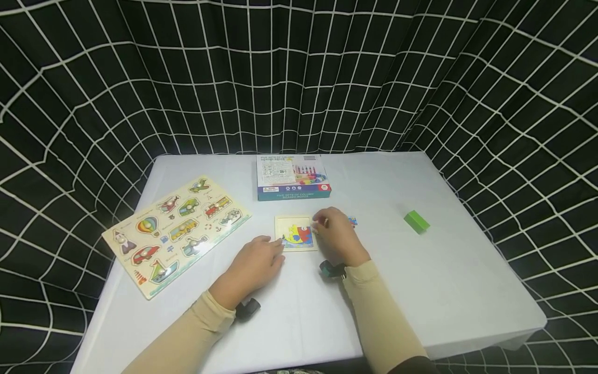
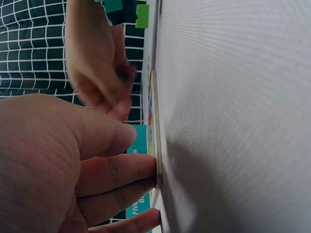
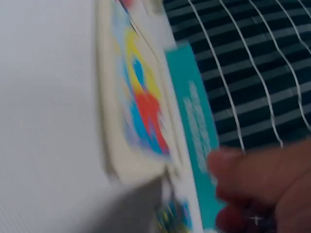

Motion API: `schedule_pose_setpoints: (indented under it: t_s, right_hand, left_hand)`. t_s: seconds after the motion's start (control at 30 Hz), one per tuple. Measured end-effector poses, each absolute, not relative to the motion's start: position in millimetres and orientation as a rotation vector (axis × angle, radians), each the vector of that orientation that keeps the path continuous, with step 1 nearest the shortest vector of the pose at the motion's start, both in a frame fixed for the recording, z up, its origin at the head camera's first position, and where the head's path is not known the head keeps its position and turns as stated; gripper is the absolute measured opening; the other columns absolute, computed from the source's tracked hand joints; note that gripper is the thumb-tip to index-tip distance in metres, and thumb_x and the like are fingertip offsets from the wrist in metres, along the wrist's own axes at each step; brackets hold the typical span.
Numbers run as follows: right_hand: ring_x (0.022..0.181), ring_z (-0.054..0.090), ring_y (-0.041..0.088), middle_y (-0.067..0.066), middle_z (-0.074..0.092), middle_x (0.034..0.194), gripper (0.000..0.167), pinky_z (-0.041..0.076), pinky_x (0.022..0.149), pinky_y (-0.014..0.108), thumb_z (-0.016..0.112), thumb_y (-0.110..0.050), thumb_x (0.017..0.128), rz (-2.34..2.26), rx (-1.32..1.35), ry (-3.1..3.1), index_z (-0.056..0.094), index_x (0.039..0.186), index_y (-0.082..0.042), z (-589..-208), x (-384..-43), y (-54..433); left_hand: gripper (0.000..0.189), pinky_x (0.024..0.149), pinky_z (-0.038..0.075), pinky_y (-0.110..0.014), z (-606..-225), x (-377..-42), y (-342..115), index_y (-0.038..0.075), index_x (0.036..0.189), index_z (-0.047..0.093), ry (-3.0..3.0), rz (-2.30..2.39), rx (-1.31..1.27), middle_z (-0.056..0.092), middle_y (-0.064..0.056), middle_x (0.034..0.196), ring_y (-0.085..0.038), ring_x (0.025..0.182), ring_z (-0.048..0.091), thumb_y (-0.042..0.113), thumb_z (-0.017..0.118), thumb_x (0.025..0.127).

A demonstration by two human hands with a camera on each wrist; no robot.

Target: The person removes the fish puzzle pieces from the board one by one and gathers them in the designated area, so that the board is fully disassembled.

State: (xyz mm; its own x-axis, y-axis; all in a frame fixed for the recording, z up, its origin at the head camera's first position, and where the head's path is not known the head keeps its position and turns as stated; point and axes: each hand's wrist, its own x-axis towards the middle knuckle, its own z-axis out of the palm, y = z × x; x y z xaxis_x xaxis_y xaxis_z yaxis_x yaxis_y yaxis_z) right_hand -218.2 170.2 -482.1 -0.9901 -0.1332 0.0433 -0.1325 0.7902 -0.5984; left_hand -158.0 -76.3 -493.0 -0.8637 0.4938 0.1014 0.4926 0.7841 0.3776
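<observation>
Left hand [image 1: 256, 259], fingers straight, braces the small puzzle board [image 1: 295, 233]; right hand [image 1: 335, 234] pinches a piece at its far corner; thin, stiff, light; best taken by edges.

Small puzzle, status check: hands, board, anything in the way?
Left hand fingertips against the small puzzle near edge. Right hand at its right side, pinching a loose piece. Another piece just beyond. Nothing in the way.

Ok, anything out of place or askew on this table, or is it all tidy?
Mostly tidy. The large peg puzzle board lies askew at the table's left edge, one corner seeming to overhang. A green block sits alone to the right. The left hand touches the small puzzle; the right hand works beside it.
</observation>
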Motion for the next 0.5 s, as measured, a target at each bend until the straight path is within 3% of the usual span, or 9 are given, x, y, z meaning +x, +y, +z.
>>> schedule_pose_setpoints:
  t_s: [0.13, 0.3, 0.5]
  right_hand:
    - [0.099, 0.062, 0.022, 0.007, 0.071, 0.113, 0.030, 0.061, 0.096, 0.041, 0.076, -0.013, 0.103, -0.915, -0.507, 2.891, 0.076, 0.131, -0.005, -486.8, -220.2, 150.0]
    - [0.094, 0.059, 0.019, 0.005, 0.067, 0.106, 0.029, 0.060, 0.093, 0.037, 0.077, -0.009, 0.102, -0.826, -0.543, 2.888, 0.077, 0.131, -0.005, -489.1, -221.3, 139.5]
    - [0.096, 0.060, 0.021, 0.006, 0.066, 0.110, 0.030, 0.060, 0.094, 0.038, 0.075, -0.011, 0.103, -0.813, -0.496, 2.847, 0.074, 0.132, -0.005, -485.5, -222.9, 137.8]
  left_hand:
    - [0.036, 0.121, 0.052, -0.052, -492.2, -157.9, -75.6, 0.006, 0.135, 0.077, 2.973, 0.616, 0.815, 0.072, -0.006, 0.145, -0.037, 0.140, 0.065, 0.027, 0.069, 0.107]
    - [0.037, 0.121, 0.052, -0.051, -492.3, -158.3, -74.8, 0.007, 0.135, 0.077, 2.968, 0.610, 0.799, 0.072, -0.005, 0.146, -0.035, 0.141, 0.064, 0.030, 0.068, 0.108]
    - [0.037, 0.121, 0.053, -0.052, -493.4, -158.8, -74.7, 0.006, 0.135, 0.077, 2.969, 0.613, 0.799, 0.072, -0.005, 0.146, -0.036, 0.141, 0.064, 0.029, 0.069, 0.107]
